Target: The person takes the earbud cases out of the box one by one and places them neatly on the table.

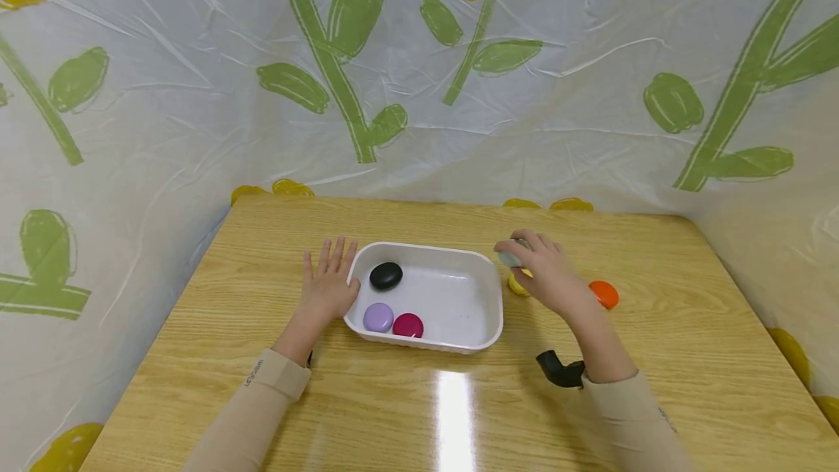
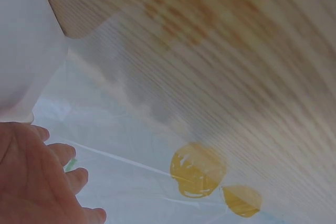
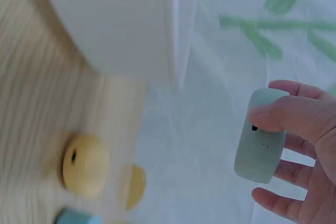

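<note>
My right hand (image 1: 547, 275) pinches a pale green rounded block (image 3: 261, 142) with a small black dot on its face. It holds the block up beside the right end of a white plastic tub (image 1: 488, 341). My left hand (image 1: 328, 290) lies at the tub's left rim with its fingers spread and straight, the thumb over the edge. Inside the tub are a black oval piece (image 1: 386, 276), a lilac round piece (image 1: 378, 317) and a crimson round piece (image 1: 408, 325).
On the wooden table (image 1: 367, 414), a yellow rounded piece (image 3: 86, 165) with a black dot sits right of the tub, partly behind my right hand in the head view. A blue piece (image 3: 77, 217) is near it. Further right lies an orange piece (image 1: 604, 294). Flower-printed sheeting (image 1: 459, 144) hangs around the table.
</note>
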Motion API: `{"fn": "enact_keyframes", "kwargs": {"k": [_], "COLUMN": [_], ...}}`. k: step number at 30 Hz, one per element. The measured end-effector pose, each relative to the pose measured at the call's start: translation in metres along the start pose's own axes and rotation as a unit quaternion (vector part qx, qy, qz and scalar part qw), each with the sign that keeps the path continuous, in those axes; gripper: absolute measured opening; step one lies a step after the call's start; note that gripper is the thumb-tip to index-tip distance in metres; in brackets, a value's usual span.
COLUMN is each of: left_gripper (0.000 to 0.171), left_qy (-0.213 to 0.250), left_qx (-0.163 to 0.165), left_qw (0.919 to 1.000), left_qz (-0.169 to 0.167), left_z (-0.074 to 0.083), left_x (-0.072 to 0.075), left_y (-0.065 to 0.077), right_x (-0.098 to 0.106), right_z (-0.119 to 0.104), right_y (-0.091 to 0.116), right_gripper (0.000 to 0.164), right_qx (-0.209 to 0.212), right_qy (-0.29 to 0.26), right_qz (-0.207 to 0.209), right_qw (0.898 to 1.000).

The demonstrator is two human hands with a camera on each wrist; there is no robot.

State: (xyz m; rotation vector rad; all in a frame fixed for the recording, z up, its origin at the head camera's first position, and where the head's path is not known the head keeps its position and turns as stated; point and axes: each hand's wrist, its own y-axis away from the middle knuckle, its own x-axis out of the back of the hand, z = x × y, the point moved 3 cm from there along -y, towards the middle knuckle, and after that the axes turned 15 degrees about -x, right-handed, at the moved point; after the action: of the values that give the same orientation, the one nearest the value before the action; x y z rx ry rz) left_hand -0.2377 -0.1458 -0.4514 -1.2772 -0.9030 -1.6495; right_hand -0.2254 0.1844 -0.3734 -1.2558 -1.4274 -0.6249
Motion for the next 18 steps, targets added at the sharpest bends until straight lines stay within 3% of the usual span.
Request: {"fn": "enact_keyframes", "kwargs": {"k": [10, 18], "left_gripper": [0.064, 0.064], "left_qy": [0.005, 0.004], "left_qx": [0.000, 0.001], "left_qw": [1.0000, 1.0000], "left_qz": [0.001, -0.009], "left_z": [0.001, 0.000], "left_x": [0.001, 0.000], "left_y": [0.001, 0.000], "right_x": [0.032, 0.034], "right_z": [0.077, 0.133], "right_y": [0.034, 0.061], "right_gripper": [0.044, 0.037], "right_qx": [-0.054, -0.162], "right_qy": [-0.018, -0.026], "right_qz": [0.046, 0.004], "right_qw": [0.997, 0.986]}}
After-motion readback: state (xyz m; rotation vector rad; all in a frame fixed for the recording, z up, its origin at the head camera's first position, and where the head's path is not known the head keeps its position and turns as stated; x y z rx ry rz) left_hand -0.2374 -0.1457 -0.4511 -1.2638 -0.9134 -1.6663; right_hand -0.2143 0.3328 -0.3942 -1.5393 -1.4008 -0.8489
